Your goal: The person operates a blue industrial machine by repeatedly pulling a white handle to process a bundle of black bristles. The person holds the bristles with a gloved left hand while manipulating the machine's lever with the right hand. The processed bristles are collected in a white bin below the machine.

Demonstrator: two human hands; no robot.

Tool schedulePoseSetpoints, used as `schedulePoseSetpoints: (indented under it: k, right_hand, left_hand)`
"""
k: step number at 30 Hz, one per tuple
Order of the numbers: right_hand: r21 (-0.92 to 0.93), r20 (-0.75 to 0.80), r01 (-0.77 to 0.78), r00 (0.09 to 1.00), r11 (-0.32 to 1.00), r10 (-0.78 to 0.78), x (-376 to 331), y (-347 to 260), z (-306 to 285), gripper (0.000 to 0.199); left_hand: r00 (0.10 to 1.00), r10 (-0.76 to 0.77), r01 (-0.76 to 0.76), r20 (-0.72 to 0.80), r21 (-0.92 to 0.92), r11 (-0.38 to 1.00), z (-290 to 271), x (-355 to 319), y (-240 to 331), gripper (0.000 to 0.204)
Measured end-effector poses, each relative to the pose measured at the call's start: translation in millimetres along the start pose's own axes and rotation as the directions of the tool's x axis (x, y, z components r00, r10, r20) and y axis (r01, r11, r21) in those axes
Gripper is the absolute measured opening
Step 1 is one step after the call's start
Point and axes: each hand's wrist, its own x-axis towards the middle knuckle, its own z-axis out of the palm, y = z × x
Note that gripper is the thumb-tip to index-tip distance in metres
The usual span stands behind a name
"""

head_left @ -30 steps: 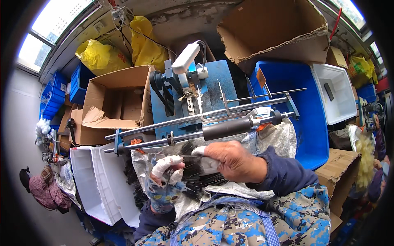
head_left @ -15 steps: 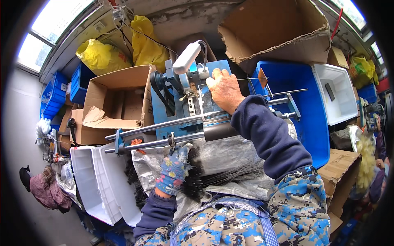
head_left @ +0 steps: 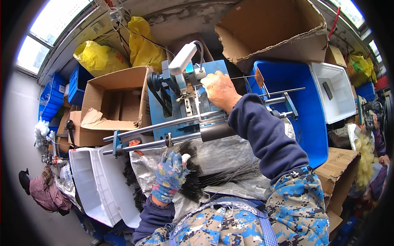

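My bare right hand (head_left: 222, 91) is closed at the blue bench machine (head_left: 214, 67), its fingers around a thin metal rod (head_left: 243, 77) that runs right toward a small brown plate (head_left: 259, 77). My left hand (head_left: 169, 175), in a blue floral glove, is below the machine's front rail (head_left: 185, 138), fingers curled. Whatever those fingers hold, if anything, is hidden. Beside it a bundle of thin dark wires (head_left: 191, 180) lies across a silvery sheet (head_left: 221, 155) over my lap. A white sensor-like head (head_left: 183, 58) sits above the machine's clamp area (head_left: 188, 105).
An open cardboard box (head_left: 115, 123) stands left of the machine, and white bins (head_left: 107, 184) below it. On the right are a blue tub (head_left: 310, 131) and a white tray (head_left: 334, 92). A large carton (head_left: 271, 30) and yellow bags (head_left: 100, 57) are behind. Another person's hand (head_left: 384, 160) shows far right.
My left hand has dropped slightly away from the front rail, its glove turning upward. My right hand has stayed at the machine, shifting only a little with the view.
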Motion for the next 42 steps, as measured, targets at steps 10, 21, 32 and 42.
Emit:
schedulePoseSetpoints:
  k: [10,21,32,42]
  right_hand:
    - [-0.104,-0.048,-0.027,0.999,0.994,0.022,-34.7,1.1,-33.6,0.052]
    - [0.031,0.072,-0.131,0.989,0.991,0.128,-42.4,-16.5,-20.0,0.061]
    - [0.116,0.124,-0.058,0.991,0.992,0.044,-24.2,-59.4,-5.2,0.065]
    - [-0.267,-0.151,-0.042,0.988,0.963,0.001,-26.4,23.6,-51.2,0.034]
  left_hand:
    - [0.899,0.023,-0.011,-0.437,0.028,1.0,-40.4,-36.4,11.7,0.04]
    - [0.764,-0.201,-0.347,-0.613,-0.653,0.673,-69.9,-36.7,26.4,0.014]
    - [0.75,-0.318,-0.335,-0.58,-0.747,0.574,-69.5,-30.4,44.8,0.024]
    - [0.73,-0.468,-0.359,-0.498,-0.862,0.357,-61.8,-26.6,24.4,0.024]
